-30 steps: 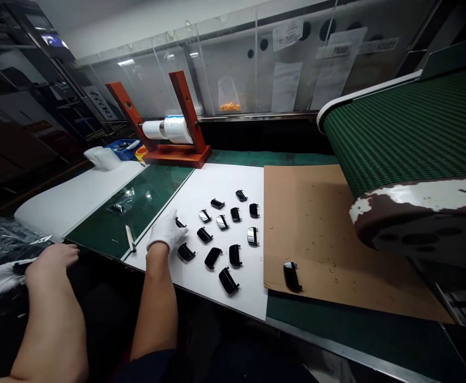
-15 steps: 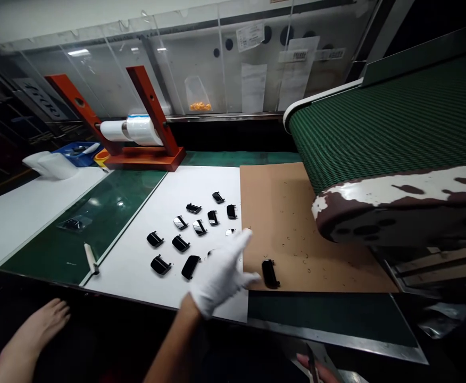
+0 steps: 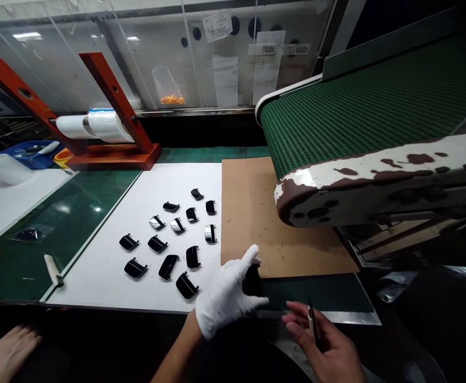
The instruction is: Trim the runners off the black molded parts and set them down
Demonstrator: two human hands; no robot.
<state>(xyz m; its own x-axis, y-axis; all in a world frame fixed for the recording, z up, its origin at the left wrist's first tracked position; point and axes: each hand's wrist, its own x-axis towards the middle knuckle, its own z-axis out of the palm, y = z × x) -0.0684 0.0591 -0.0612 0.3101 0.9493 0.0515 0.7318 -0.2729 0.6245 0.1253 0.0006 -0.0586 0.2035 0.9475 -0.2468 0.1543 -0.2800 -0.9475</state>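
My left hand (image 3: 227, 298), in a white glove, reaches over the front edge of the brown cardboard sheet (image 3: 252, 186). Its thumb and forefinger are spread around a glossy black plastic part (image 3: 252, 277), partly hidden by the glove. Whether the fingers touch it I cannot tell. Bare and lower right, my right hand (image 3: 324, 340) holds a slim pen-like tool (image 3: 311, 319) with a dark tip, its fingers partly curled. Several similar black parts with small prongs, one of them a part (image 3: 186, 286) beside my left wrist, lie spread on the white sheet (image 3: 109, 250).
A green conveyor belt (image 3: 356, 101) overhangs the cardboard at right. An orange stand (image 3: 113, 157) with film rolls (image 3: 107, 125) is at back left. A white-handled tool (image 3: 52, 270) lies on the green mat. Another person's hand (image 3: 11, 348) is at lower left. Tiny curled scraps dot the cardboard.
The view has shifted right. My left hand has moved from above the white sheet's parts to the black part on the cardboard. My right hand has risen into view with the slim tool.
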